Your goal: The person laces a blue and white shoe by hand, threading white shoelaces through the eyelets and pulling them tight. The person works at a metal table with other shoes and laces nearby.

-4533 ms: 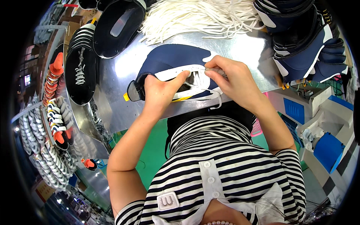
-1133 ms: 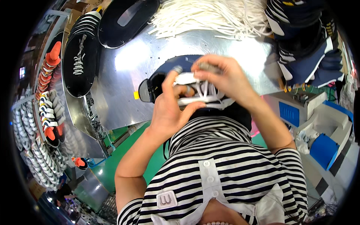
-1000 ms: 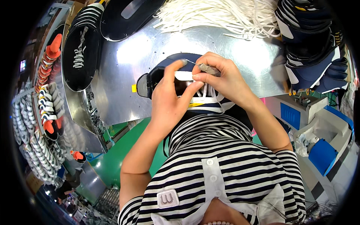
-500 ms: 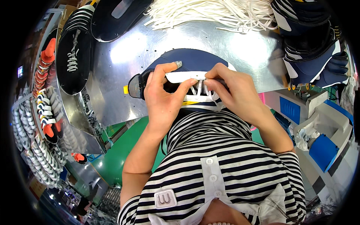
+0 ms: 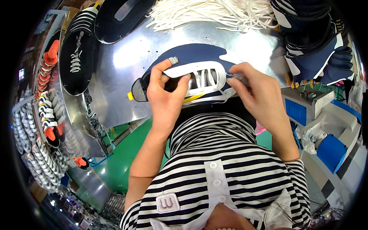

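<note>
A navy shoe upper (image 5: 191,51) lies on the metal table in front of me, its dark mesh end to the left. White lace (image 5: 203,78) crosses its opening in several rungs, inside a white eyelet band (image 5: 184,69). My left hand (image 5: 165,88) grips the band's left part between thumb and fingers; one fingertip has a pale wrap. Beside the band's right end, my right hand (image 5: 258,86) has its fingers curled together. Something small and greyish shows between them, too unclear to name. A yellow strip (image 5: 193,98) runs along the upper's near side.
Loose white laces (image 5: 214,15) are heaped at the table's far edge. Stacked navy uppers (image 5: 314,57) stand at the right, black shoe pieces (image 5: 76,57) at the left. Racks of shoe parts (image 5: 48,111) hang farther left. A grey and blue machine (image 5: 318,130) stands at right.
My right hand has moved from the band's far edge to the right end of the opening. The upper now lies flatter, with its laced opening facing up. My left hand keeps its grip.
</note>
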{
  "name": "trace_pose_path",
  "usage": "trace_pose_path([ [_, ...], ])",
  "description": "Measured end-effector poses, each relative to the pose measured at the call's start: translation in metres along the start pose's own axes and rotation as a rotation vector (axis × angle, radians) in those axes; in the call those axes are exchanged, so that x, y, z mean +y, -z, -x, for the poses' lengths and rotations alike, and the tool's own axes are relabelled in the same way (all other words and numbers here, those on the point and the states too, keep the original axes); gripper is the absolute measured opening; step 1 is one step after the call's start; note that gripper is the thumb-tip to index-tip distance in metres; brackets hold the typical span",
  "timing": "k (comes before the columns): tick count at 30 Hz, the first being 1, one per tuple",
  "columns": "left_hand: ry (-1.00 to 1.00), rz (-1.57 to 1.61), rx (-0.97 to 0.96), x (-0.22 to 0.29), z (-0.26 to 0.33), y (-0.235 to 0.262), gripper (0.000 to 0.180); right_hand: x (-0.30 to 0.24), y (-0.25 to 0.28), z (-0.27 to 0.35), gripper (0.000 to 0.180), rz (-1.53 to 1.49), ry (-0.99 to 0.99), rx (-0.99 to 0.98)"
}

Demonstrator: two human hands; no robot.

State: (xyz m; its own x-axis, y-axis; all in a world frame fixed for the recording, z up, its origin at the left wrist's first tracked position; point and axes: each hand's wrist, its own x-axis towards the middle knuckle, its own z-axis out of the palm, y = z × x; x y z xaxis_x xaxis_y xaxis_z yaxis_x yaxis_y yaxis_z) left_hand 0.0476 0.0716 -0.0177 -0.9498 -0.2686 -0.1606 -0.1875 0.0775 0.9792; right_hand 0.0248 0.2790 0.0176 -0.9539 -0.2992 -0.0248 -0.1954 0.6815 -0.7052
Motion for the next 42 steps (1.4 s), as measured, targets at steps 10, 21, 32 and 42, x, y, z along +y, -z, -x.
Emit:
trace_pose_path([
  [10, -0.010, -0.080, -0.203, 0.012, -0.015, 0.014, 0.036, 0.041, -0.025, -0.012, 0.027, -0.200, -0.097, 0.090],
  [21, -0.621, -0.839, -0.197, 0.013, -0.010, -0.012, 0.022, 0.020, -0.030, 0.030, 0.010, -0.033, 0.212, -0.127],
  [32, -0.866, -0.612, -0.140, 0.025, 0.001, -0.014, 0.020, 0.034, -0.017, -0.002, 0.025, -0.521, -0.044, 0.024],
  [42, -0.885, -0.545, -0.081, 0.036, 0.003, -0.005, 0.025, 0.008, -0.039, 0.020, 0.023, -1.986, -0.207, -0.724],
])
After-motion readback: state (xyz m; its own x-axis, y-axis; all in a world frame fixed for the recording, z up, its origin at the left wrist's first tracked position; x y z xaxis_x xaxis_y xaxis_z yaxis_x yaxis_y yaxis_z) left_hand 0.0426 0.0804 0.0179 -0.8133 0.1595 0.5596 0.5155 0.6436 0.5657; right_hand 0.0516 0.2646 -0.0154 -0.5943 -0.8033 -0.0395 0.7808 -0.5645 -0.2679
